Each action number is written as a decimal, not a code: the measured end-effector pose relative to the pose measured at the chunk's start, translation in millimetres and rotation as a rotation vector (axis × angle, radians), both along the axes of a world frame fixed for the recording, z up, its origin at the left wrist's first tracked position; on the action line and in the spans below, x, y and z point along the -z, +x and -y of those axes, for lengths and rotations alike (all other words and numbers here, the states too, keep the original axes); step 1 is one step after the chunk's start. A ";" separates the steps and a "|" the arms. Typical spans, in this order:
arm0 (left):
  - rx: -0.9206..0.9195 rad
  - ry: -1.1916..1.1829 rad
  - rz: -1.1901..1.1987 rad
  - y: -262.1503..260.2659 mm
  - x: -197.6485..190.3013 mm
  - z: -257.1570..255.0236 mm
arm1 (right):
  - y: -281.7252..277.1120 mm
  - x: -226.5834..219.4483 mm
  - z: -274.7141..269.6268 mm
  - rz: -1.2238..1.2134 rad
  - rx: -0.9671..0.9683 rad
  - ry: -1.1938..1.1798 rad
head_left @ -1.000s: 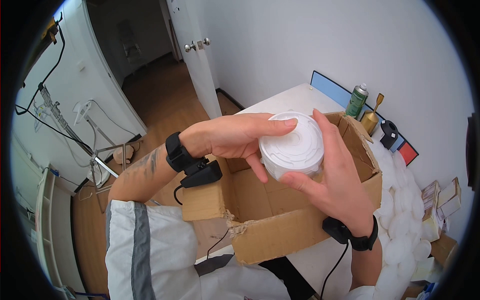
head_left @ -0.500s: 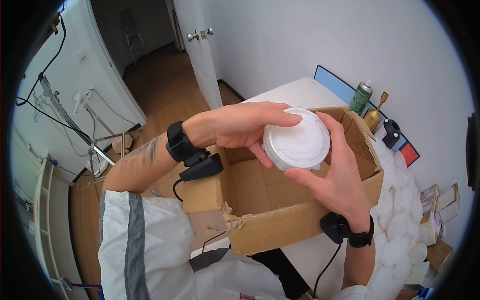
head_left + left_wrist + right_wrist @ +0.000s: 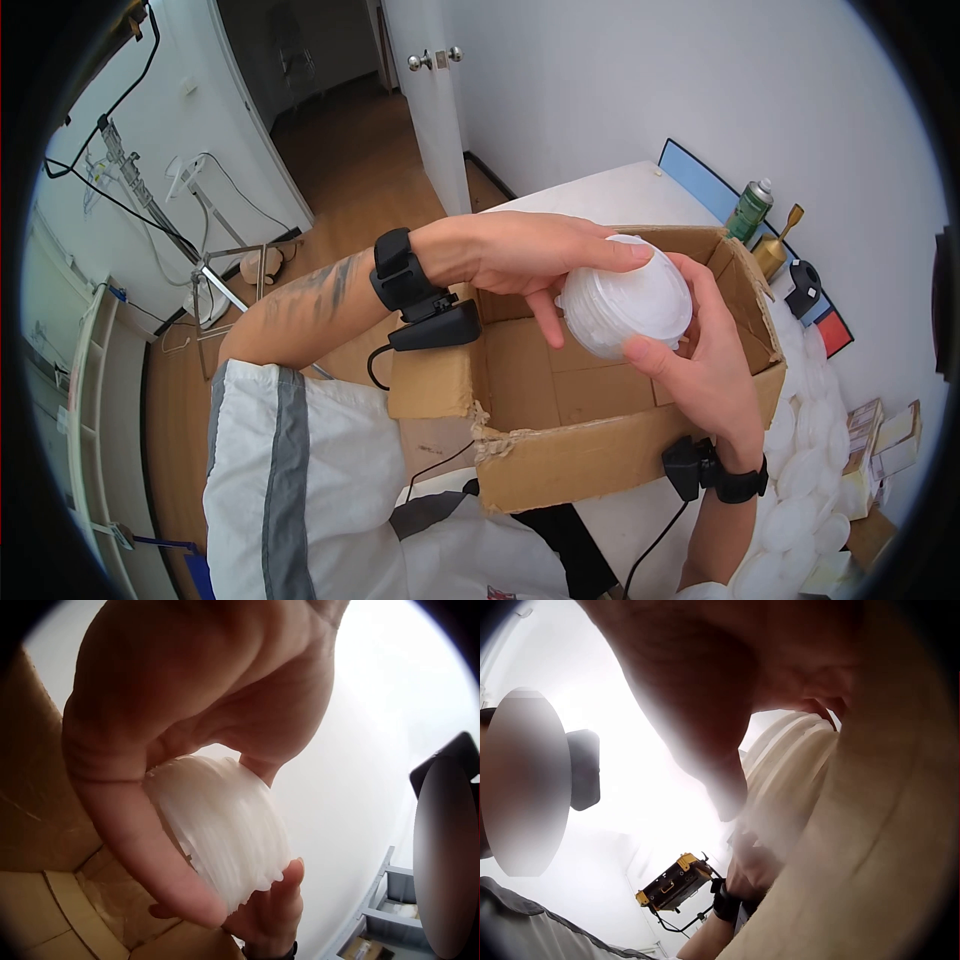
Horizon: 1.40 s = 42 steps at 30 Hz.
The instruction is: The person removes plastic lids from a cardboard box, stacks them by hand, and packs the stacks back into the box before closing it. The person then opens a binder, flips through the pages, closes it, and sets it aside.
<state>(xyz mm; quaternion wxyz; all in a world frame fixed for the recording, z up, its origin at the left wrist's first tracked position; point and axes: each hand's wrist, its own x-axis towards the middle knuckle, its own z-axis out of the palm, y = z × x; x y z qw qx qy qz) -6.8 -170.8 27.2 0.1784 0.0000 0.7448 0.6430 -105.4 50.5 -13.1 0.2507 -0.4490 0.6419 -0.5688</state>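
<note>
A short stack of round white plastic lids (image 3: pixel 640 300) is held between both hands above an open cardboard box (image 3: pixel 570 465). My left hand (image 3: pixel 530 250) grips the stack from the left, its thumb lying over the top lid. On the opposite side my right hand (image 3: pixel 712 365) holds it, with the thumb at the near edge. In the left wrist view, the layered rims of the lids (image 3: pixel 225 825) show between curled fingers. The right wrist view shows only part of the stacked lids (image 3: pixel 791 761) beyond the hand.
The box stands on a white table (image 3: pixel 610 195). Many white lids (image 3: pixel 800 480) lie in rows to its right. Along the wall are a green spray can (image 3: pixel 748 210), a brass-coloured object (image 3: pixel 772 252) and a black roll (image 3: pixel 803 287). A door (image 3: pixel 425 120) stands ajar at the back.
The stack has tilted in my hands, so its layered side shows more on the left. Both hands keep hold of it. The head view has shifted slightly, moving the scene rightward.
</note>
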 end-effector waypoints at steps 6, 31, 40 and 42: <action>-0.044 0.116 -0.001 -0.2 -0.6 2.0 | -5.1 9.2 3.7 0.083 -0.014 -0.030; 0.516 -1.028 0.126 -40.3 3.2 1.8 | -5.4 -12.0 -65.1 -0.257 0.302 0.073; 0.693 -1.634 -0.121 -49.2 85.9 -11.1 | -12.9 -31.7 -151.8 -0.336 0.470 0.048; 0.674 -1.727 -0.247 -50.5 91.4 -19.9 | -21.7 -34.8 -171.2 -0.330 0.506 -0.019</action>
